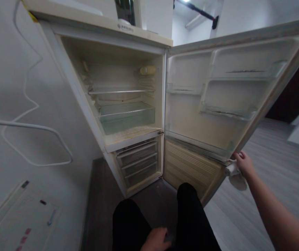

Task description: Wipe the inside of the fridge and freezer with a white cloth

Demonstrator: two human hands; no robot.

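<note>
A two-door fridge stands before me with its upper door (186, 101) and its lower door (191, 167) swung out to the right. At the lower outer corner of the upper door, my right hand (244, 164) is closed around a white cloth (236, 179), which hangs below the fingers. The fingertips touch the door edge. Low between my knees, my left hand (155, 240) has its fingers curled; whatever they may hold is hidden and blurred. Inside the upper compartment are a glass shelf (123, 91) and a greenish clear drawer (128, 120). Clear freezer drawers (139, 164) fill the lower compartment.
A white cable (47, 129) loops along the left wall. A whitish panel with small coloured marks (16, 223) lies at lower left. My knees (188, 198) are close to the lower door. Grey wood-look floor (277, 167) extends to the right.
</note>
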